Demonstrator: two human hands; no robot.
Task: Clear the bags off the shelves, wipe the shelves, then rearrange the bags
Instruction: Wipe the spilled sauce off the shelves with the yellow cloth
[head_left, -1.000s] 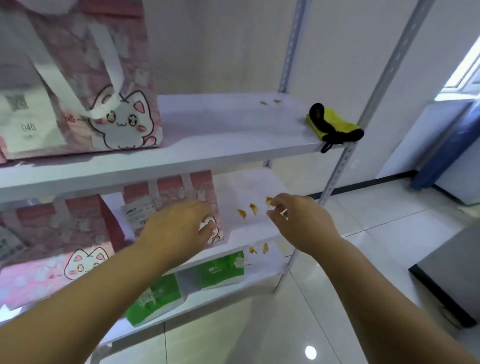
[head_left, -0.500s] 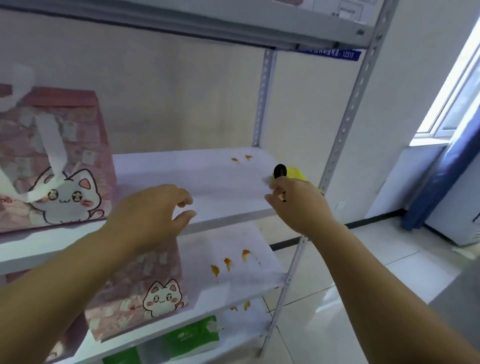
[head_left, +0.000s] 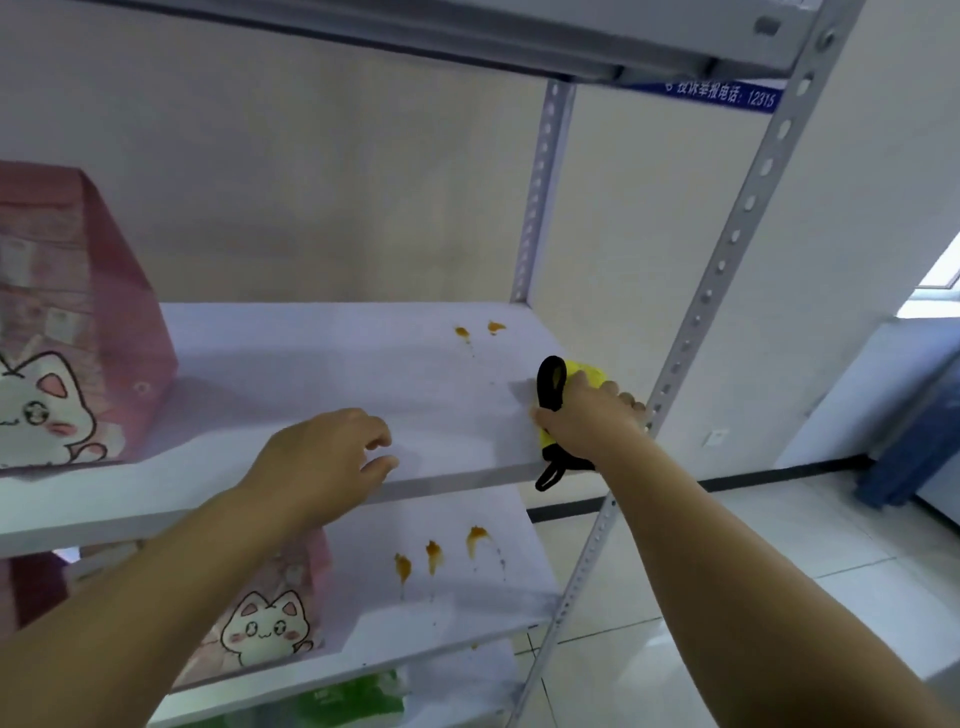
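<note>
Shop-like stockroom: slotted metal rack (head_left: 729, 244), gift bags (head_left: 78, 312), blue hotline sticker (head_left: 722, 96).

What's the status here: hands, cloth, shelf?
Right hand grips yellow cloth at middle shelf right end. Left hand open over shelf front. Pink cat bag at left of that shelf; orange stains unwiped.

Cropped at left edge: pink cat bag (head_left: 78, 338). Mostly hidden under right hand (head_left: 587, 415): yellow cloth (head_left: 584, 371). Blurred below: green packs (head_left: 353, 696).
</note>
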